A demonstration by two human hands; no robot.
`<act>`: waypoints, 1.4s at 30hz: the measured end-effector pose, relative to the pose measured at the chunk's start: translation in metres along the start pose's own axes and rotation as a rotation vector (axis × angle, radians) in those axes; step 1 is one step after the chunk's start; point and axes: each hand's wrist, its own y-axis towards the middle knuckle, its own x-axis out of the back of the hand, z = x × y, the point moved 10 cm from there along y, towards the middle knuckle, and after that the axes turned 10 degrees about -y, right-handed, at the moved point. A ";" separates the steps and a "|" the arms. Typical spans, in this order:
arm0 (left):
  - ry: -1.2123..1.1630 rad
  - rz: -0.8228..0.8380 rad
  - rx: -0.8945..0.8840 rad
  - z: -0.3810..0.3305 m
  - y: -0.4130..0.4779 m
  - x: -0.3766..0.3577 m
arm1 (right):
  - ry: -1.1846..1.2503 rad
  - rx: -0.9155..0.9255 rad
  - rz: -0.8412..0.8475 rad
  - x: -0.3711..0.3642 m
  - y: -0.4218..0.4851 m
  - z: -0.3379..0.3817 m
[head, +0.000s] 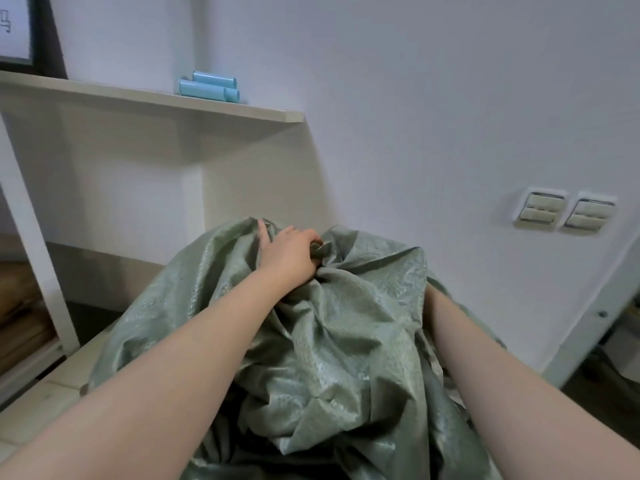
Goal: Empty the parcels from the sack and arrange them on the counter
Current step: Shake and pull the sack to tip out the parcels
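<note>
Fingers of the left hand (290, 255) clench a bunch of the sack (332, 344), those of the right hand hidden behind cloth and untellable; a sudden tip could spill unseen parcels off the surface (48, 396).

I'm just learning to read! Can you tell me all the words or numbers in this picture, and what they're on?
No text here can be read.
Framed sheet: a few dark marks at the picture's edge, cut off and too blurred to read.
Green sack: no print shows on it.
Blue rolls on the shelf: no label shows.
Wall switches: no words or numbers.
</note>
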 end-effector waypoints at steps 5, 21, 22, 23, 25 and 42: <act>-0.042 -0.080 0.072 -0.002 -0.030 0.024 | -0.032 0.111 -0.023 0.023 -0.006 0.028; 0.029 -0.070 0.550 0.086 -0.149 0.083 | -1.200 0.397 0.183 -0.109 -0.082 0.044; 0.024 -0.056 0.580 0.097 -0.156 0.083 | -1.239 0.359 0.205 -0.119 -0.078 0.031; 0.020 -0.037 0.604 0.108 -0.162 0.083 | -1.257 0.322 0.217 -0.126 -0.074 0.020; 0.007 0.010 0.639 0.132 -0.169 0.082 | -1.253 0.284 0.172 -0.134 -0.071 0.008; -0.279 -0.087 0.519 0.194 -0.119 0.057 | -0.676 0.159 -0.373 -0.105 -0.051 0.002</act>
